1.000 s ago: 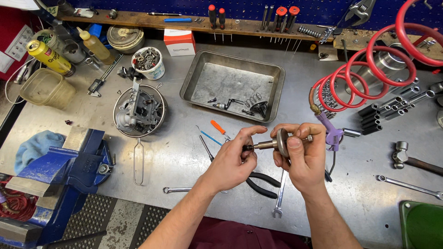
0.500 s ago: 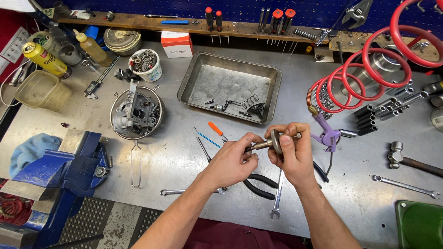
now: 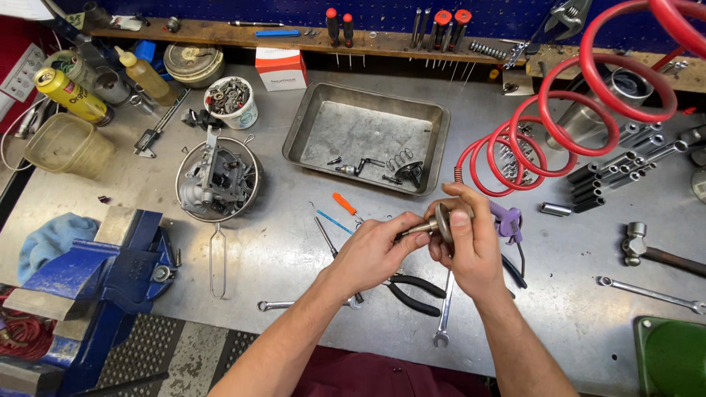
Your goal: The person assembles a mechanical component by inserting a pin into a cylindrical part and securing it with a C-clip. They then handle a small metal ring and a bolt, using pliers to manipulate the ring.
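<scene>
Both my hands hold one small metal part [image 3: 434,223] above the steel workbench [image 3: 279,250]: a short shaft with a round disc at its right end. My left hand [image 3: 375,250] pinches the shaft end between thumb and fingers. My right hand [image 3: 471,242] wraps the disc, thumb on its face. Under my hands lie black-handled pliers [image 3: 412,288], a combination wrench [image 3: 443,316] and a small orange-handled screwdriver [image 3: 344,204]. A purple air blow gun [image 3: 509,223] sits just behind my right hand.
A metal tray [image 3: 309,129] holds small parts and a spring. A carburettor sits in a wire basket [image 3: 215,184]. A blue vise [image 3: 110,265] stands at the left edge. A red coiled air hose [image 3: 588,95], sockets [image 3: 610,176], a hammer [image 3: 647,250] and a wrench [image 3: 647,290] lie right.
My hands stay together on the part and shift slightly. The right hand has turned around the disc, with its thumb now over the face.
</scene>
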